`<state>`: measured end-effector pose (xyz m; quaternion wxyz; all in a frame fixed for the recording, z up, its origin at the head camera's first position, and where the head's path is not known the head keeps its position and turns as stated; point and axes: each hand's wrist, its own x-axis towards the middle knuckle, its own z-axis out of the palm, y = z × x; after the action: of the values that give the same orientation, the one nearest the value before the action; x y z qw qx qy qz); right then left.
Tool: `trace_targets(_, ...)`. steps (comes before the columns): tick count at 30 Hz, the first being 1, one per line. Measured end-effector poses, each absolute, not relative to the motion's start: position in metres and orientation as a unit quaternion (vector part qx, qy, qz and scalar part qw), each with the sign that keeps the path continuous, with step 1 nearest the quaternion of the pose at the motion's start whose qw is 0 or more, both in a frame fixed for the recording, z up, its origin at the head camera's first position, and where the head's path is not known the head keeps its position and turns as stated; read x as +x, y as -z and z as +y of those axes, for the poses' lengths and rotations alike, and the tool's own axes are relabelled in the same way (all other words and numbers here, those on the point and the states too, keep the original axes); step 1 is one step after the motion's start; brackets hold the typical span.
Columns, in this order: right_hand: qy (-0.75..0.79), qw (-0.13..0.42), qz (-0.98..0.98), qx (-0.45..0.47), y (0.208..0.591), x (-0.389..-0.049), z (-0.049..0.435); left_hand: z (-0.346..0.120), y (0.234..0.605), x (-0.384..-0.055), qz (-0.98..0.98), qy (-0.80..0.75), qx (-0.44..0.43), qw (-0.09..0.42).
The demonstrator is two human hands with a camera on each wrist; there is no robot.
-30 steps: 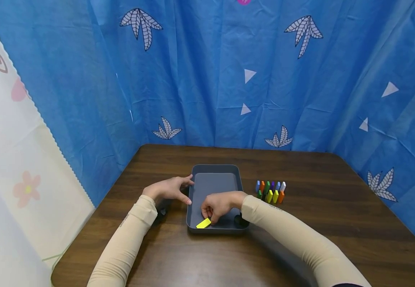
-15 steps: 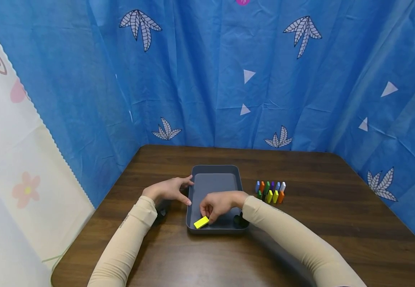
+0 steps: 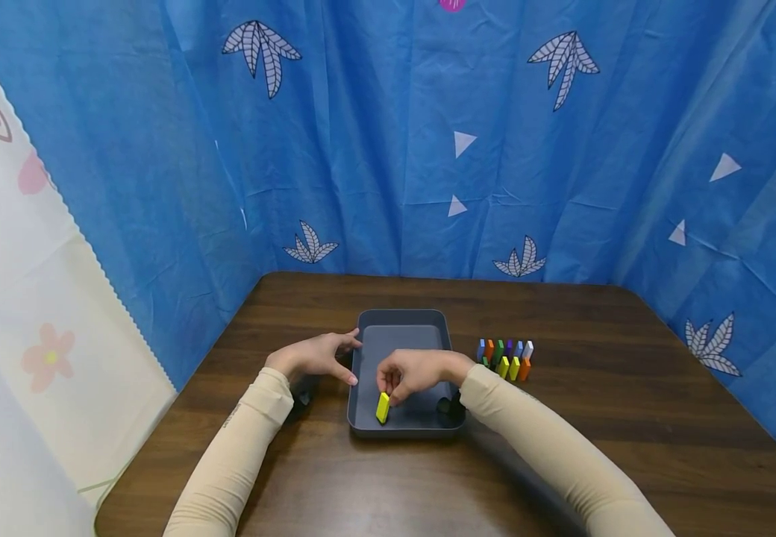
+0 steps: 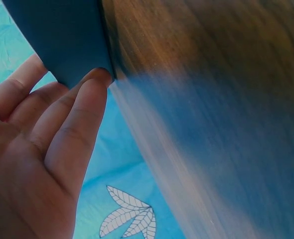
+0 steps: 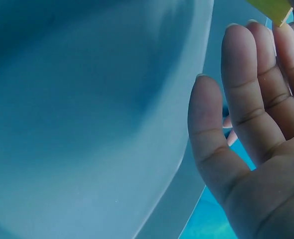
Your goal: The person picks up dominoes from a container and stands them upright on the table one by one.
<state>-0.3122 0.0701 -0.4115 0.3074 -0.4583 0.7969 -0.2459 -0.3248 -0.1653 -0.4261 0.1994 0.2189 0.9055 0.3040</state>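
Observation:
A grey rectangular tray (image 3: 401,339) lies on the wooden table. Low inside it, near the front wall, my right hand (image 3: 418,371) pinches a yellow domino (image 3: 383,409) by its upper end, and the domino is upright. Whether its foot touches the tray floor I cannot tell. In the right wrist view only a corner of the yellow domino (image 5: 270,9) shows at the top right, by the fingertips. My left hand (image 3: 317,353) rests against the tray's left side with its fingers spread. The left wrist view has those fingers (image 4: 79,119) reaching to the tray's outer wall (image 4: 62,35).
Right of the tray, several dominoes (image 3: 504,367) in mixed colours stand upright in two rows on the table (image 3: 596,403). A blue curtain (image 3: 374,149) hangs behind the table, with a pale cloth (image 3: 39,298) at the left.
The yellow domino lay slanted at the front left of the tray. It has been turned upright and shifted slightly right, with my right hand raised a little. My left hand has kept still.

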Motion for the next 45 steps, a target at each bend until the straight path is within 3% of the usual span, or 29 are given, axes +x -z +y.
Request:
trace_targets(28, 0.411, 0.233, 0.784, -0.403, 0.386, -0.298, 0.105, -0.162, 0.427, -0.321, 0.911, -0.298, 0.213, 0.19)
trace_targets(36, 0.44, 0.194, 0.786, -0.388, 0.363, -0.28, 0.12, -0.164, 0.427, -0.322, 0.913, -0.286, 0.225, 0.187)
trace_targets(45, 0.477, 0.157, 0.781, -0.371, 0.366, -0.286, 0.141, -0.165, 0.428, -0.322, 0.904, -0.306, 0.232, 0.19)
